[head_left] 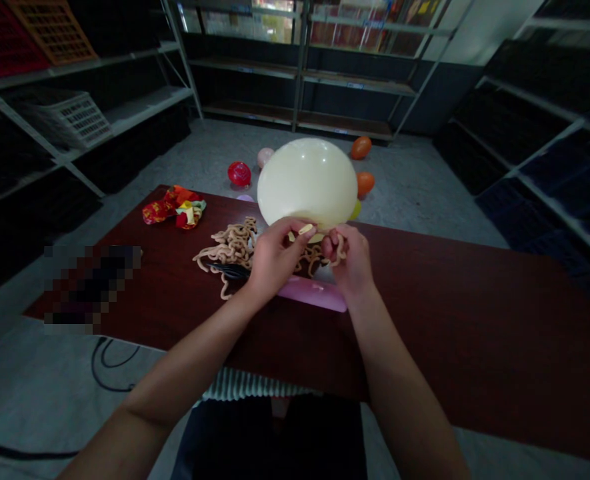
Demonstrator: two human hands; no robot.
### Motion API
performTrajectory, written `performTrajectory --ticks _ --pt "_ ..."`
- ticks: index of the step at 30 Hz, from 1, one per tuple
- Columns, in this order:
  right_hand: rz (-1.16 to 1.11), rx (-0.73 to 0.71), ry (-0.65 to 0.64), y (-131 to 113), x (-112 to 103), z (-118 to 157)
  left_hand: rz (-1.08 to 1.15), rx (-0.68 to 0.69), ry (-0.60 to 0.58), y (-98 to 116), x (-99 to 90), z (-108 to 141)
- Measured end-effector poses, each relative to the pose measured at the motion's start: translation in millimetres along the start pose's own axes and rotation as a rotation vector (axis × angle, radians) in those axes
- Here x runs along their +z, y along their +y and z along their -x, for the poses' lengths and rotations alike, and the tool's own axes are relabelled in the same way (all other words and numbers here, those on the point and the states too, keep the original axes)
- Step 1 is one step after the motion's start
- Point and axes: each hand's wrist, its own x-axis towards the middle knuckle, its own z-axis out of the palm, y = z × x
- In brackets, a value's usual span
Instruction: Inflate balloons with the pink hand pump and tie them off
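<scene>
A large, inflated cream balloon (pixel 307 180) stands up just beyond my two hands. My left hand (pixel 277 257) is closed around the balloon's neck, with the pale tip showing by the thumb. Close beside it, my right hand (pixel 353 260) is closed on a beige curly cord (pixel 341 250), which loops over its fingers near the neck. Under my hands lies a pink tube (pixel 319 295), probably a balloon pump. To the left is a heap of the same beige cord (pixel 235 241), with a black object (pixel 231 270) partly covered by my wrist.
Crumpled red and yellow balloons (pixel 177 207) lie at the left of the dark wooden table (pixel 455 320). A blurred-out dark object (pixel 92 287) is at the near left edge. On the floor beyond are a red balloon (pixel 239 174) and orange balloons (pixel 361 148). Shelves (pixel 299 73) surround the area.
</scene>
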Motion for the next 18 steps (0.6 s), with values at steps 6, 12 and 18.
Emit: performTrajectory --ticks 6,12,18 --pt "-0.018 0.114 0.117 14.4 -10.0 -10.6 -0.517 0.676 -0.364 9.2 -7.1 5.0" --pt "-0.015 0.143 0.011 9.2 -8.6 -8.8 -0.562 0.646 -0.429 7.3 -11.9 3.6" --pt "0.021 0.099 -0.171 0.4 6.3 3.3 -0.387 0.423 -0.186 -0.1 -14.8 3.4"
